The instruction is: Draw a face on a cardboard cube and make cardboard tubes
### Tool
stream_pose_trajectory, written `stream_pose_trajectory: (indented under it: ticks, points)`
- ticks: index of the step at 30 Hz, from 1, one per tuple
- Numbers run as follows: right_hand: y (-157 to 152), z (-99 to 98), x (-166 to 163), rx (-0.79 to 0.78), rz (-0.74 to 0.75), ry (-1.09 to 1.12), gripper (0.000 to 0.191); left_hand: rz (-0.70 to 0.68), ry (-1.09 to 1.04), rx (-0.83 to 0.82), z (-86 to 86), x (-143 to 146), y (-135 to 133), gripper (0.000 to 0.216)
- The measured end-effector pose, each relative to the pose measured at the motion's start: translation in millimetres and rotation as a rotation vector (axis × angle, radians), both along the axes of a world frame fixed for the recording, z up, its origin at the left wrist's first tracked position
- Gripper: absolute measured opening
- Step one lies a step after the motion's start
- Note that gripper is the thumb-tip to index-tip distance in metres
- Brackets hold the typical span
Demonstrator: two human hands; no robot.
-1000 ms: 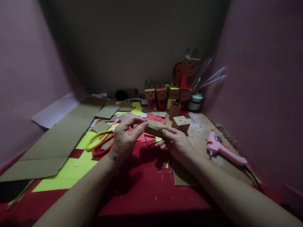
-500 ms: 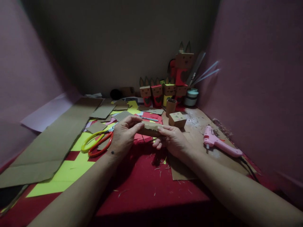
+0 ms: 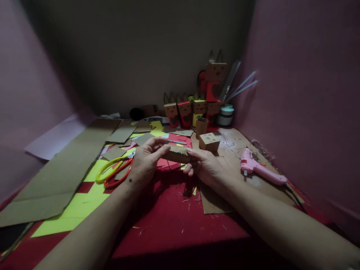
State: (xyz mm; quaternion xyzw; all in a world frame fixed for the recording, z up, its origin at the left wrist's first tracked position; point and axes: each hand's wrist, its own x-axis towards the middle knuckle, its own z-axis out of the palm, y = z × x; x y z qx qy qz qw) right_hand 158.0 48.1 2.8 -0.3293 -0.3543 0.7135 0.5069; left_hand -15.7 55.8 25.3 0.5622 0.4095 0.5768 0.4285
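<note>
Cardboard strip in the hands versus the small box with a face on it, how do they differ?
The strip is long and slim; the box is chunky. The strip is held by the left hand and right hand; the box rests on a cardboard sheet. Both are brown.

On the red bench [image 3: 180, 228] lie yellow paper [image 3: 74, 208] and cardboard [image 3: 56, 180] at left, a board [image 3: 233, 161] at right, thin shreds [image 3: 189, 206] between.

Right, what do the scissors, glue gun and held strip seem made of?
Scissors: glossy yellow and red handles, likely plastic-coated; the silvery gleam near the pivot suggests metal.
Glue gun: smooth pink casing, likely moulded plastic.
Strip: matte brown, probably cardboard or stiff paper, by its dull, uncoated look.
</note>
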Motion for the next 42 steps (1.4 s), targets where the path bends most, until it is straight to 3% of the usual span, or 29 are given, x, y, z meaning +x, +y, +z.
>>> stream_pose_trajectory:
  ticks: [6,11,15,33,42]
  points:
    - [1.7,8.1,1.0,-0.122,-0.055,0.087,0.014,-0.132,0.093,0.002,-3.2,-5.2,4.5,0.051]
    - [5.7,8.8,3.7,-0.287,-0.042,0.204,0.016,-0.147,0.103,0.02,-6.0,-6.9,7.6,0.056]
    - [9.8,5.4,4.7,-0.316,-0.057,0.245,0.012,-0.176,0.088,0.02,-4.1,-5.7,5.8,0.055]
    - [8.7,4.6,3.0,-0.247,-0.021,0.258,0.005,-0.207,-0.028,0.012,-1.0,-6.2,2.9,0.045]
    - [-4.6,2.6,1.2,0.074,0.107,-0.045,0.021,-0.099,0.112,0.101,2.3,-4.9,-2.5,0.018]
